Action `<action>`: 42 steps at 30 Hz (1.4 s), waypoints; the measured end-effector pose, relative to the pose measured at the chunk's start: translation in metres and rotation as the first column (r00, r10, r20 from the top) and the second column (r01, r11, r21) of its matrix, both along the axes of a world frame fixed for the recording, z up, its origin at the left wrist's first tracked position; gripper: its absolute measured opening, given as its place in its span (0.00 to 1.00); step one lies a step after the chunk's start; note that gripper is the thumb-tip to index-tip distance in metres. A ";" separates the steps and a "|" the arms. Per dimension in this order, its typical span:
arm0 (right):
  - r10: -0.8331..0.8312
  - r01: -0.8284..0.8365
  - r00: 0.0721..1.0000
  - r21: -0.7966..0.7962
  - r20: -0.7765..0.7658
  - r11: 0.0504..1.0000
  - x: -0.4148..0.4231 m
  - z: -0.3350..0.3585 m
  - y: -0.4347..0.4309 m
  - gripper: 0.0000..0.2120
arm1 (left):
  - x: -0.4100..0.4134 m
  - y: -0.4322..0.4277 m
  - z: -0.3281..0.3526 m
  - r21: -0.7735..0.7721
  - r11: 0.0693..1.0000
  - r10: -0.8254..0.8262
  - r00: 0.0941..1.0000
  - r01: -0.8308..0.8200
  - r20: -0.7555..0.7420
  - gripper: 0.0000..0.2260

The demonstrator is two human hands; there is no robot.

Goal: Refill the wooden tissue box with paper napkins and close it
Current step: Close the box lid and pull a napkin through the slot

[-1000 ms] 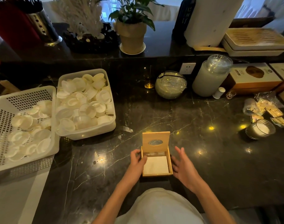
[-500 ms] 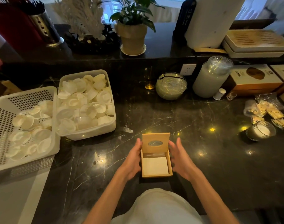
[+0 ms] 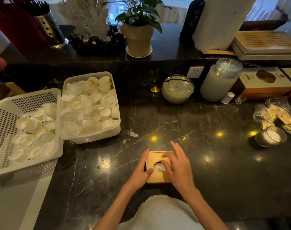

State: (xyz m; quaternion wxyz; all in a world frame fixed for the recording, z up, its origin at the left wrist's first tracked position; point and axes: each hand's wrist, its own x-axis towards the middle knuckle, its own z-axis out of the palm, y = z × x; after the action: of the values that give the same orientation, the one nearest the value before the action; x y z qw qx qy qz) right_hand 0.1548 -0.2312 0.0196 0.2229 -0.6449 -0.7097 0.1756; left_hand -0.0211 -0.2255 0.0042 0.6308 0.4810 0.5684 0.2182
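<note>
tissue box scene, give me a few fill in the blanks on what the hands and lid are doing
1. The lid of the wooden tissue box lies ____.
2. White napkin shows through the lid's ____ hole.
3. The right hand rests on ____ of the box.
4. The left hand touches the box's ____ side.

Missing words: shut; oval; top; left

Two bare forearms, no sleeves reaching the wrists. No rings, watch or bracelet visible on left hand (image 3: 139, 173) or right hand (image 3: 178, 166). Fingers slim, nails short and unpainted. Pale, plain white garment (image 3: 161, 213) over the torso, softly rounded, without print.
</note>
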 end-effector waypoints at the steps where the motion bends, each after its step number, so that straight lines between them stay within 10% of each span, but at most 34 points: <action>1: 0.036 -0.039 0.996 0.029 0.083 0.999 -0.007 0.003 0.001 0.05 | -0.002 0.000 -0.003 0.013 1.000 -0.008 1.000 0.008 -0.018 0.37; 14: 0.382 -0.132 0.731 -0.433 0.565 0.892 -0.040 0.025 0.015 0.09 | -0.007 0.000 -0.011 0.024 0.999 -0.026 1.000 0.025 0.017 0.36; 42: 0.297 -0.205 0.873 -0.261 0.386 0.943 -0.021 0.011 0.008 0.11 | -0.009 -0.008 -0.016 0.076 0.997 -0.011 0.998 0.007 0.055 0.33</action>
State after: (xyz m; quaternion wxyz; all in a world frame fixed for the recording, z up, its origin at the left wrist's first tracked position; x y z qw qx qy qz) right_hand 0.1335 -0.2228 0.0302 -0.0299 -0.5893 -0.7960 0.1349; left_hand -0.0304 -0.2339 -0.0121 0.6286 0.5011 0.5398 0.2499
